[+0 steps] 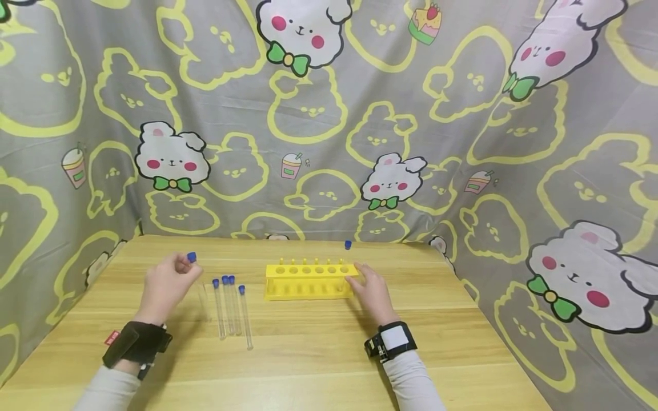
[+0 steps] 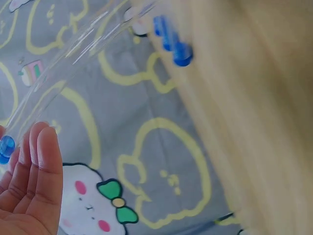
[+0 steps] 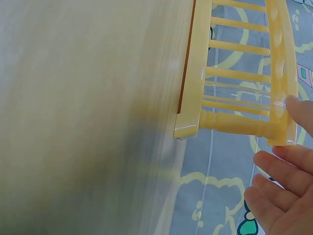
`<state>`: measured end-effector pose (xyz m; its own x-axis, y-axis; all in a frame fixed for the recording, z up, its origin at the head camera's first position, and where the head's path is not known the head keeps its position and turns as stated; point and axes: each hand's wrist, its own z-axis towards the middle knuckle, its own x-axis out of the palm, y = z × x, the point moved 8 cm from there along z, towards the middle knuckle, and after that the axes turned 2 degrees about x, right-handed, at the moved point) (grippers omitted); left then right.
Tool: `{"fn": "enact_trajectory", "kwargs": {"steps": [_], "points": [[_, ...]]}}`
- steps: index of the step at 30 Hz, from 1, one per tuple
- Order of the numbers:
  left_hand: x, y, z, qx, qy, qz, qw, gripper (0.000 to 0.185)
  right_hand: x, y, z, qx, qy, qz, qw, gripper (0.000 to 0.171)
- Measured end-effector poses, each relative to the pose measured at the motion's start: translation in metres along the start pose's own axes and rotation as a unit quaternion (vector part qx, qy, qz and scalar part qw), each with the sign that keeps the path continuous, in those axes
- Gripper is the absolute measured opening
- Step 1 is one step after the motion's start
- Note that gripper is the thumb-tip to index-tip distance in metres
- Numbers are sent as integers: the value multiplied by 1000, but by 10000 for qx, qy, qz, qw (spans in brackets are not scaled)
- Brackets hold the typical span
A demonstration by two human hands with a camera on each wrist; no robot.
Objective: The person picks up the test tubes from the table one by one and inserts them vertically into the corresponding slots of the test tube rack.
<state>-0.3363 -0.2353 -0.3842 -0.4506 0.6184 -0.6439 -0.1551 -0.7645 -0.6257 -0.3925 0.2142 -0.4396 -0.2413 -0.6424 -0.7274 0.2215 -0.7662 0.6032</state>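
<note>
My left hand (image 1: 181,267) is raised just above the table and pinches a clear test tube (image 2: 63,63) near its blue cap (image 1: 192,257); the glass hangs down toward the wood. In the left wrist view the fingers (image 2: 41,181) lie beside that cap (image 2: 6,148). Several more blue-capped tubes (image 1: 231,308) lie side by side on the table, right of that hand. A yellow tube rack (image 1: 305,281) stands in the middle, with one capped tube (image 1: 348,245) upright at its right end. My right hand (image 1: 361,279) rests with relaxed fingers (image 3: 281,188) against the rack's right end (image 3: 234,125).
The wooden table (image 1: 308,365) is bounded at the back and on both sides by a grey cartoon-print cloth (image 1: 319,142). Both wrists wear black camera straps. The rack's other holes look unfilled.
</note>
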Motion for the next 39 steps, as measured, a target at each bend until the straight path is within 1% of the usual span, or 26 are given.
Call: {"fn": "enact_trajectory", "kwargs": {"steps": [3,6,9,11,16,20,26,33,36,39], "points": [[-6,-7,6,91,-152,7,9998,25,0,1,0,-47,-35,-40,10000,53],[-10,-18,14,176,-267,-47,9995,26,0,1,0,-92,-65,-73,9999,52],[-13,-33,22,270,-312,-182,9990,28,0,1,1,-73,-75,-94,9999,53],[-14,-45,27,392,-374,-248,9982,27,0,0,1,-57,-81,-106,9999,53],[-14,-71,36,709,-650,-459,9943,23,0,-1,1,-65,-87,-120,9999,53],[-7,-86,44,787,-734,-722,9916,19,0,-1,1,-54,-71,-106,9999,54],[9,-115,52,912,-617,-1070,9881,20,0,-1,1,-42,-76,-96,9999,54],[28,-152,58,1386,-655,-1415,9780,17,1,-3,1,53,-7,-35,10000,54],[38,-164,59,1471,-599,-1537,9753,16,1,-3,1,73,37,-18,10000,54],[51,-176,60,1492,-426,-1708,9730,17,1,-3,1,47,19,-43,10000,53]]}}
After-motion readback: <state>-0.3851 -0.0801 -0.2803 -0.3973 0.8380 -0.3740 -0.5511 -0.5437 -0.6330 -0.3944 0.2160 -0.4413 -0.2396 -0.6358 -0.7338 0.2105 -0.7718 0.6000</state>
